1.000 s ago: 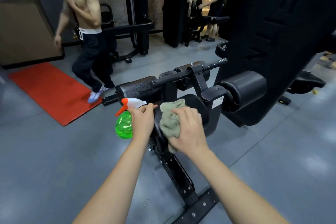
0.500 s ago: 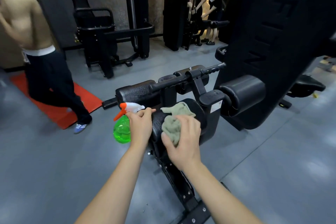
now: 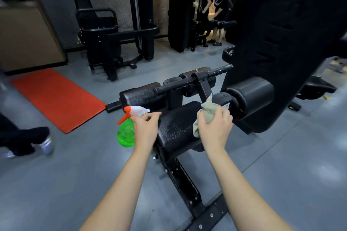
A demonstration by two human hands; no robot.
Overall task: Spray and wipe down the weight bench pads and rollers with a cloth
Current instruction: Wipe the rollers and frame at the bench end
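A person's right hand (image 3: 214, 127), its grip clamped on a bunched grey-green cloth (image 3: 209, 111), now works the right end of the lower roller pad (image 3: 176, 129) of a black weight bench (image 3: 184, 180). Half a second earlier it was at the pad's middle. The cloth's tip reaches up to the bracket cap (image 3: 223, 98) beside it.

The left hand (image 3: 145, 127) stays at the pad's left end, grip closed round the neck of a green spray bottle (image 3: 125, 133) with a white-and-orange head. The bottle hangs off that end, over the floor. The pad's cracked vinyl glistens.

A passer-by who stood beside the orange mat (image 3: 54, 97) before has moved to the frame's left edge, where only dark trouser legs (image 3: 20, 140) and pale trainers show. Beyond the bench, black gym machines (image 3: 105, 33) stand on the grey floor (image 3: 56, 184). Another person (image 3: 221, 5) bends over one by the far wall.
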